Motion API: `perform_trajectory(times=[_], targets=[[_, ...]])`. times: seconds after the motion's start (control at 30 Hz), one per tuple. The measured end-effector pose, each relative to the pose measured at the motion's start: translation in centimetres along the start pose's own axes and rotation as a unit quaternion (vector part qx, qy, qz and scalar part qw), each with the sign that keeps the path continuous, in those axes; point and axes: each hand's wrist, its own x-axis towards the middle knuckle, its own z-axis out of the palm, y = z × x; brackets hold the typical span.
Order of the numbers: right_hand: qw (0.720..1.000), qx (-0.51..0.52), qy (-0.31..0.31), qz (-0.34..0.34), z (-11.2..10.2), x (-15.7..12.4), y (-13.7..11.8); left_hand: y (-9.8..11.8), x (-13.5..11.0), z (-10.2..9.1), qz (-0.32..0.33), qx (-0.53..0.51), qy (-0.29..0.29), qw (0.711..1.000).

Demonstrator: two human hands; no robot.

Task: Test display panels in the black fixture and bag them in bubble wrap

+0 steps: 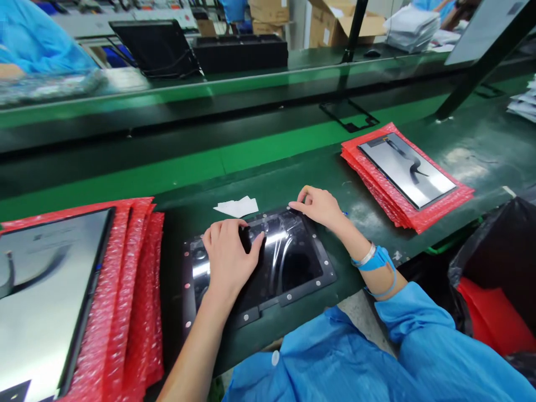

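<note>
A black frame [322,272] with pale round dots along its border lies on the bench in front of me. Inside it sits a glossy dark screen panel [293,251] that reflects the lights. My left hand [228,254] rests palm down over the panel's left part, thumb spread away from the fingers. At the frame's upper right corner, my right hand [320,206] has thumb and fingers drawn together in a pinch; whatever lies between the tips is too small to make out. A blue wrist strap [379,259] circles my right wrist. Scraps of white paper [237,207] lie just beyond the frame.
Red bubble-wrap bags [140,301] with a silver-backed display panel [46,290] on top are stacked at left. Another display panel [410,170] tops red bags at right. Beyond are a thin black frame [349,116], a raised ledge and metal posts. A black bin bag [494,245] hangs at right.
</note>
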Motion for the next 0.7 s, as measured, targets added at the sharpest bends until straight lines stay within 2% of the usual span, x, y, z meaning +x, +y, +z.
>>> perform_trajectory(times=[0.07,0.13,0.2,0.3,0.37,0.5,0.63,0.7], targets=[[0.986,0.159,-0.038,-0.036,0.4,-0.3,-0.2,0.2,-0.2,-1.1,0.004,-0.031,0.042,0.999],[0.955,0.275,-0.086,-0.065,0.9,-0.7,-0.3,0.1,-0.5,-2.4,0.022,-0.064,0.070,0.995],[0.939,0.319,-0.104,-0.073,1.4,-1.1,-0.5,-0.5,-1.0,-3.7,0.015,-0.090,0.085,0.992],[0.931,0.348,-0.093,-0.066,2.0,-1.4,-0.7,-2.4,-1.7,-4.8,-0.083,-0.152,0.143,0.974],[0.925,0.366,-0.082,-0.058,2.4,-1.5,-0.7,-3.8,-1.9,-4.8,-0.178,-0.242,0.171,0.938],[0.918,0.388,-0.066,-0.043,2.7,-1.7,-1.0,-5.7,-1.8,-4.0,-0.349,-0.414,0.174,0.822],[0.911,0.404,-0.066,-0.046,1.8,-1.9,-1.6,-6.0,-1.4,-3.9,-0.396,-0.476,0.269,0.738],[0.904,0.412,-0.097,-0.058,0.8,-2.1,-1.8,-5.8,-1.3,-4.0,-0.405,-0.493,0.308,0.706]])
